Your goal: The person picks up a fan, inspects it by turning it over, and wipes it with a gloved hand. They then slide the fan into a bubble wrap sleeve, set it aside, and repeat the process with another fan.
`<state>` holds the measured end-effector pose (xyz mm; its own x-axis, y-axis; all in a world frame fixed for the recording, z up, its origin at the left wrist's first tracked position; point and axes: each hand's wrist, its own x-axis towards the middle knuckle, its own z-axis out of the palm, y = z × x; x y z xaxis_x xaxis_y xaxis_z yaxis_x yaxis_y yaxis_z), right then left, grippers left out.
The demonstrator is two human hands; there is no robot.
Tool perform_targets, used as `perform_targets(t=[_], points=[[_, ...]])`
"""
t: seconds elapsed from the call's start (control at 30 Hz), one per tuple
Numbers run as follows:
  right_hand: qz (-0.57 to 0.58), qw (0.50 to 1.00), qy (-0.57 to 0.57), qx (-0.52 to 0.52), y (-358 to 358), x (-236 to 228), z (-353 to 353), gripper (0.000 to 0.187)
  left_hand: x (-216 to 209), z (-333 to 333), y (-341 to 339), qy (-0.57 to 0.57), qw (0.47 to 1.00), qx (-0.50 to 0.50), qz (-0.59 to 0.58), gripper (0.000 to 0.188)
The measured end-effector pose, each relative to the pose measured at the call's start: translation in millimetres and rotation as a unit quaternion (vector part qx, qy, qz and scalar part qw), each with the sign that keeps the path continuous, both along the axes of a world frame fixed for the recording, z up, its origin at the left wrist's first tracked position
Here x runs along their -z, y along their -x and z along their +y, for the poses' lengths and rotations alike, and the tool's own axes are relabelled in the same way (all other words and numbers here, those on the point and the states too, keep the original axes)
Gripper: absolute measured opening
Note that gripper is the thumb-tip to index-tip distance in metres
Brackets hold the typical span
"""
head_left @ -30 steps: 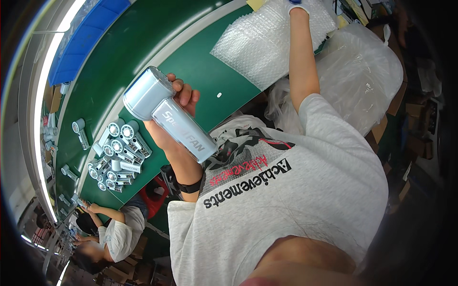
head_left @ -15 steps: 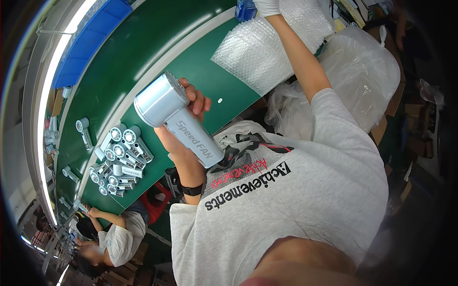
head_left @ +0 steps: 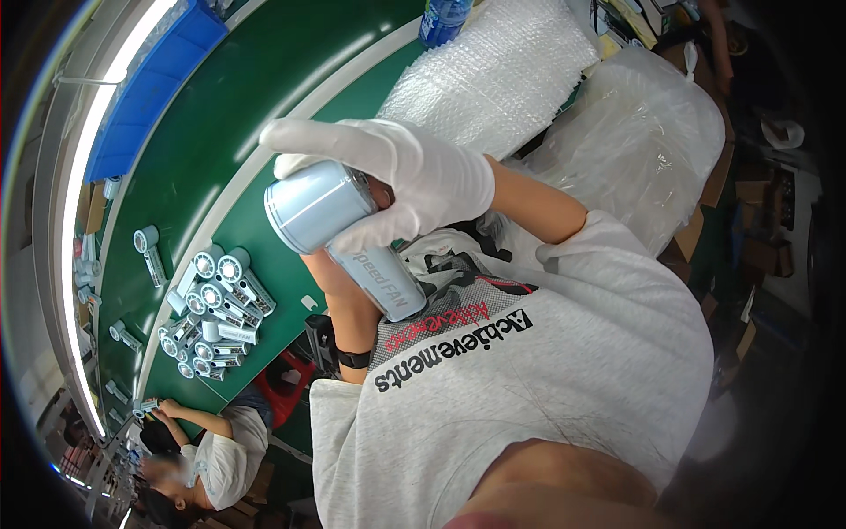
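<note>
A light blue handheld fan (head_left: pixel 319 210) with a round drum head and a flat handle is held tilted in front of my chest, its handle pointing down toward my shirt. My bare left hand (head_left: pixel 381 191) is closed round it from behind; the fan and the glove hide most of that hand, leaving only bits of fingers visible. My right hand (head_left: pixel 414 176), in a white glove, wraps the fan's head from the right. Its thumb lies below the head, while the fingers reach over the top.
Several similar fans lie in a pile (head_left: pixel 220 309) on the green bench (head_left: pixel 278 273); others sit along the far strip. Bubble wrap (head_left: pixel 493 75), a blue-labelled bottle (head_left: pixel 443 22) and a clear plastic bag (head_left: pixel 634 150) are at the right. A co-worker (head_left: pixel 225 458) handles a fan at lower left.
My gloved right hand has come down from the bubble wrap and bottle at the top onto the fan's head. The fan has shifted slightly right and down in my left hand.
</note>
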<state>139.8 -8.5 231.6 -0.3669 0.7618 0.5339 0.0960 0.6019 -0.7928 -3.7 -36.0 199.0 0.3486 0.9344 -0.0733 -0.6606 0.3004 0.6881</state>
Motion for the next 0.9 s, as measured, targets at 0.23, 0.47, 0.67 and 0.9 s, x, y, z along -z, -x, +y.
perform_targets(t=[0.23,0.47,0.67,0.9], points=[[0.027,0.977,-0.209,0.041,14,18,6,0.045,26,-5,11,0.076,0.994,-0.06,0.057,0.049],[-0.165,0.972,-0.156,0.055,18,24,-22,0.046,85,10,47,0.056,0.972,-0.069,0.219,0.052],[0.1,0.988,0.036,-0.112,31,31,-55,0.046,23,15,14,0.079,0.994,-0.037,-0.066,0.052],[0.039,0.945,0.211,0.246,60,61,-56,0.055,44,45,2,-0.039,0.928,-0.341,0.146,0.062]])
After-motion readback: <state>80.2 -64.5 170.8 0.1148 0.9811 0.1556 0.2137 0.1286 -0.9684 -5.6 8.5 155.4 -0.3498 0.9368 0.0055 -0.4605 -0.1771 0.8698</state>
